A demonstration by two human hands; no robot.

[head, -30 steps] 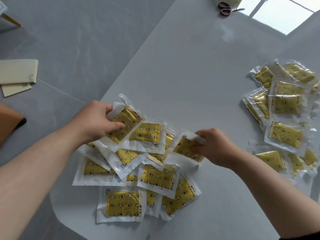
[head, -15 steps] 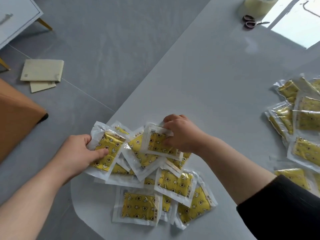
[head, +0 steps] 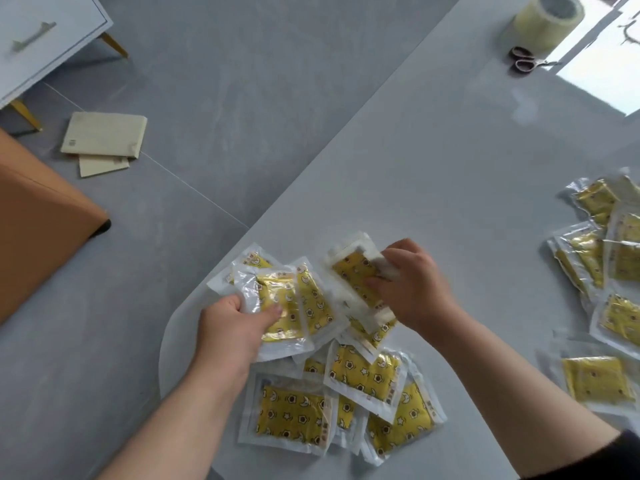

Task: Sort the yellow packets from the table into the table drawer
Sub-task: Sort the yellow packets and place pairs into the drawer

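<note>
Gripping: left hand (head: pixel 232 327) clamps a packet (head: pixel 282 315); right hand (head: pixel 415 289) pinches another over the pile (head: pixel 363 375); light, slippery, floppy, I'd say; take sealed edges.

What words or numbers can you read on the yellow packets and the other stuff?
No text here can be read.
yellow packets: tiny print along one edge, too blurred to read.
envelope: a small mark in one corner, too small to read.

Overlapping yellow star-patterned packets (head: pixel 363 375) in clear wrappers, heaped at the table's (head: pixel 450 168) near corner.
</note>
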